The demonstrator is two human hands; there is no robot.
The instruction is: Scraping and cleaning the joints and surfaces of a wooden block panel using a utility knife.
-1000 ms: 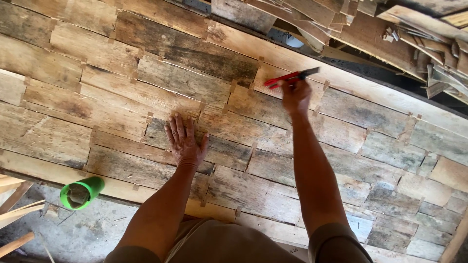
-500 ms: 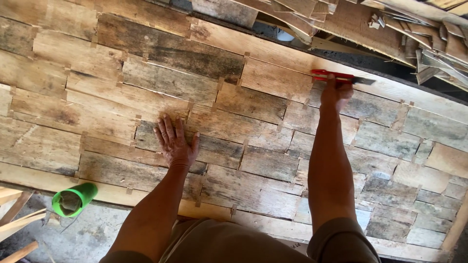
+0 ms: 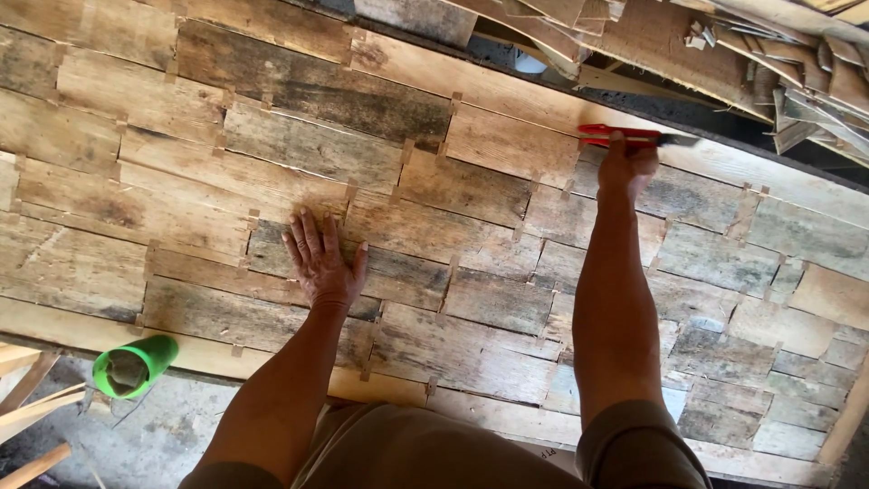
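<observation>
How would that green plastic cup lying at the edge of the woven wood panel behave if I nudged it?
The green plastic cup lies on its side, so it would probably roll, likely curving since it looks tapered. It seems thin-walled and empty, so probably light. It sits beside the woven wooden strip panel near loose sticks, which might stop it.

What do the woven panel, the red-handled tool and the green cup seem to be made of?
Woven panel: rough, weathered thin wood strips, unfinished; grain and grey staining show.
Red-handled tool, held by the right hand: handle looks like plastic, the dark blade probably metal.
Green cup: smooth, bright, likely plastic.
Left hand lies flat on the panel.
</observation>
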